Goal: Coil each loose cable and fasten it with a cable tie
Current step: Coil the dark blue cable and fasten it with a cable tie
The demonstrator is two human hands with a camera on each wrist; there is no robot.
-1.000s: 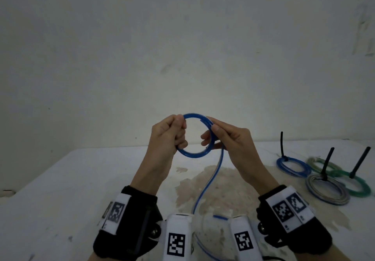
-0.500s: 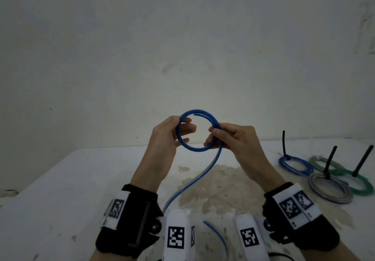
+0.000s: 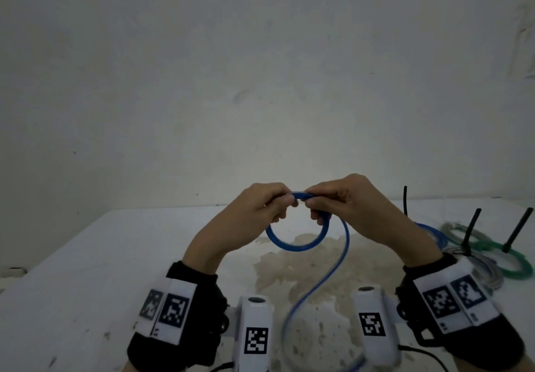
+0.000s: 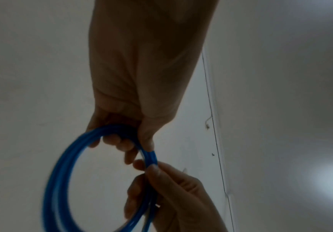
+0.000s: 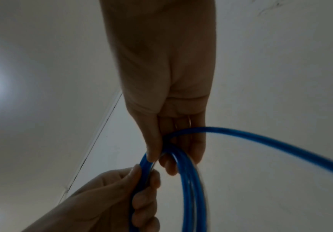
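Observation:
A blue cable is wound into a small coil (image 3: 295, 245) that hangs in the air above the table. My left hand (image 3: 282, 203) pinches the coil's top from the left, and my right hand (image 3: 311, 205) pinches it from the right, fingertips almost meeting. The loose tail (image 3: 318, 284) drops from under the right hand toward the near table edge. In the left wrist view the left hand (image 4: 121, 141) curls round the coil (image 4: 62, 172). In the right wrist view the right hand (image 5: 161, 150) grips the coil (image 5: 189, 188), and the tail (image 5: 260, 138) runs off right.
On the white table (image 3: 86, 256), at the right, lie three tied coils: blue (image 3: 431, 231), grey (image 3: 489, 270) and green (image 3: 515, 267), each with a black cable tie (image 3: 470, 231) sticking up. A brownish stain (image 3: 304, 273) marks the middle. A plain wall stands behind.
Both hands have turned over onto the top of the coil, which now hangs below them. The loose tail has swung to the right of the coil.

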